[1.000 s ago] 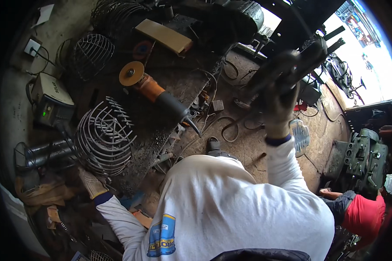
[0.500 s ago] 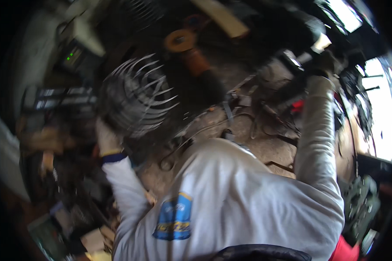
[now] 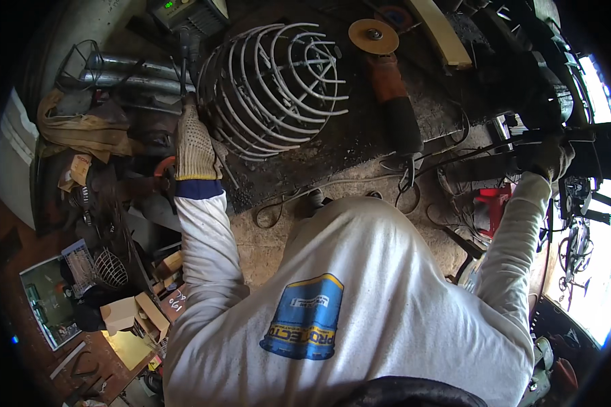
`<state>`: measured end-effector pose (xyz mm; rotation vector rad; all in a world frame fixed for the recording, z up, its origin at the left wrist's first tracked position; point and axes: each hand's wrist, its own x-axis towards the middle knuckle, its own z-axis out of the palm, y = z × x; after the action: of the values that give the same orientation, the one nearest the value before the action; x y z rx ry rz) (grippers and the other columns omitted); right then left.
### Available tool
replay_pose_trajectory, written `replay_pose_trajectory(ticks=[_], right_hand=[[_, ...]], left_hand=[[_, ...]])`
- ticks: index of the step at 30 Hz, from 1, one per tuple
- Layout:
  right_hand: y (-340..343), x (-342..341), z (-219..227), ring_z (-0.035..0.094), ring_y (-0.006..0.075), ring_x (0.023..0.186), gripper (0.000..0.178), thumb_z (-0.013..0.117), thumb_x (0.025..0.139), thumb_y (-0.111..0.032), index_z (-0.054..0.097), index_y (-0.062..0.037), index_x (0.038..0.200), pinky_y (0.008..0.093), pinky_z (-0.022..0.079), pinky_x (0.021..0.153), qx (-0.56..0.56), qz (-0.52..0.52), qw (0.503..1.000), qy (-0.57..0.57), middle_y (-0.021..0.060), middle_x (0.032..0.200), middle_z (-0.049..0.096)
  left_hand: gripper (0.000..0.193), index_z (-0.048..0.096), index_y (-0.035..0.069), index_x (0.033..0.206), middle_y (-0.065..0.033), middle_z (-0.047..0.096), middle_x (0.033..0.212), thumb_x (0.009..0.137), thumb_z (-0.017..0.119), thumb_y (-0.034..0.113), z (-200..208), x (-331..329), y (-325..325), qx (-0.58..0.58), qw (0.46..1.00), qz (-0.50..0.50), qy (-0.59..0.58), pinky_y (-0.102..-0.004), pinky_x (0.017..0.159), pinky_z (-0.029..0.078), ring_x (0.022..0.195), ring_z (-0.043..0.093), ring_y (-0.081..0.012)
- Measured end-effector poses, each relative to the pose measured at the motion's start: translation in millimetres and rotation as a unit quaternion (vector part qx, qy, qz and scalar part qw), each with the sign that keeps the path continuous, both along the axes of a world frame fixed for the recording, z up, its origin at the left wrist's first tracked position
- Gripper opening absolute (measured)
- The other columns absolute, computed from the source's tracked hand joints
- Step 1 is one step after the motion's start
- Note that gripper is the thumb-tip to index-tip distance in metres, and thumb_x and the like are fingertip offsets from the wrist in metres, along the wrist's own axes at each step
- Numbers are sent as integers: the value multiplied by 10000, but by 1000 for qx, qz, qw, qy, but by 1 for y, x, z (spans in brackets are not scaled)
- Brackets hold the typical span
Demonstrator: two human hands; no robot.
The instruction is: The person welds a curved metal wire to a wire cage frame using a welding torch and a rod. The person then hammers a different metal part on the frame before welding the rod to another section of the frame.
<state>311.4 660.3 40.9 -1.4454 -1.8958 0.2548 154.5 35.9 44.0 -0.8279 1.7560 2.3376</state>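
A cage of curved metal rods (image 3: 278, 88), shaped like a dome, lies on the dark worktable just right of my left hand (image 3: 197, 139). That hand wears a knitted glove, its fingers closed around the lower end of a dark, slim tool (image 3: 184, 64) whose kind I cannot make out. Far to the right, my gloved right hand (image 3: 553, 159) reaches to dark equipment (image 3: 557, 132); its fingers look curled, and what they hold, if anything, is hidden. An angle grinder (image 3: 390, 91) with a tan disc rests on the table between my hands.
A wooden strip (image 3: 441, 34) lies beyond the grinder. Metal cylinders (image 3: 136, 71) and a brown cloth (image 3: 81, 125) sit at the left. A box with a green display (image 3: 190, 17) stands at the back. Cables (image 3: 339, 183) and a red object (image 3: 492, 207) are below the table edge.
The view has swung left and steadied, so the cage and grinder appear farther right and higher. My left hand now grips the slim tool; my right arm is still stretched out right.
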Motion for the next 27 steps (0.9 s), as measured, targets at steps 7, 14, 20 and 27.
replay_pose_trajectory(ticks=[7, 14, 20, 27], right_hand=[[26, 11, -25, 659, 362, 1089, 674, 647, 874, -567, 614, 20, 1204, 445, 504, 938, 22, 82, 994, 63, 216, 1139, 684], [-129, 21, -30, 657, 326, 1032, 414, 612, 977, -224, 573, 91, 1243, 384, 539, 901, 54, 230, 916, 323, 234, 1150, 654], [-278, 26, -41, 628, 188, 1034, 324, 508, 1017, -87, 560, 56, 1304, 325, 510, 926, -58, 544, 779, 308, 129, 1117, 644], [-333, -1, -5, 604, 128, 1033, 424, 545, 1044, -235, 521, 30, 1374, 275, 486, 932, -407, 629, 626, 219, 81, 1145, 653]], left_hand=[[477, 603, 72, 1304, -114, 647, 1297, 1071, 412, 442, -31, -21, -27, 63, 997, 29, 30, -433, 964, 557, 1123, 654, -294], [407, 619, 75, 1278, -104, 671, 1260, 1068, 423, 363, -26, -1, -14, 99, 990, 95, 24, -440, 982, 549, 1113, 664, -277], [358, 646, 77, 1222, -87, 707, 1178, 1057, 451, 328, -21, 12, -4, 194, 971, 125, 55, -424, 910, 599, 1024, 704, -259], [381, 635, 64, 1214, -107, 708, 1175, 1068, 374, 299, -7, 49, 7, 417, 889, -91, 165, -434, 938, 579, 1013, 702, -261]])
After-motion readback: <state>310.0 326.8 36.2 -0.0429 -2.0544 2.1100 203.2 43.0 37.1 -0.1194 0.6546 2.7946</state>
